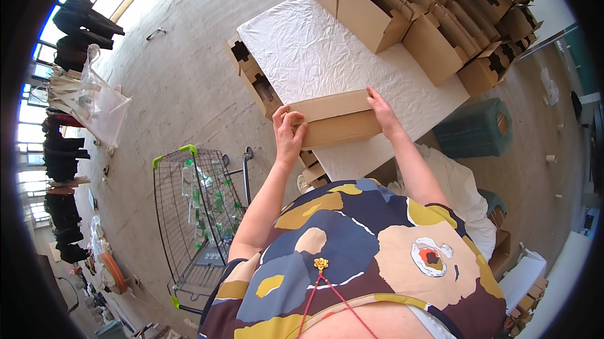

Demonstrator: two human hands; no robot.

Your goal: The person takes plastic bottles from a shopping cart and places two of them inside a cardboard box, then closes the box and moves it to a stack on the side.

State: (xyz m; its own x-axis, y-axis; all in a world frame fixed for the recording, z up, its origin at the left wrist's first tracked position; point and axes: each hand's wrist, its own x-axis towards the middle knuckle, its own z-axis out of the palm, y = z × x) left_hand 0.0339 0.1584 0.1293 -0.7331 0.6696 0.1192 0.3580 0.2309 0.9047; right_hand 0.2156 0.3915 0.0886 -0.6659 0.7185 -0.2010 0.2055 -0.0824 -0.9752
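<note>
Cardboard box [340,130] is over the near edge of the white table [340,56]. Left hand [290,134] curls round one end; right hand [384,114] lies against the other, grip hidden. Best to hold both ends level.

Workshop, by look: wide grey concrete floor [189,75], cardboard boxes [368,18] massed on white-covered table [308,43].
</note>
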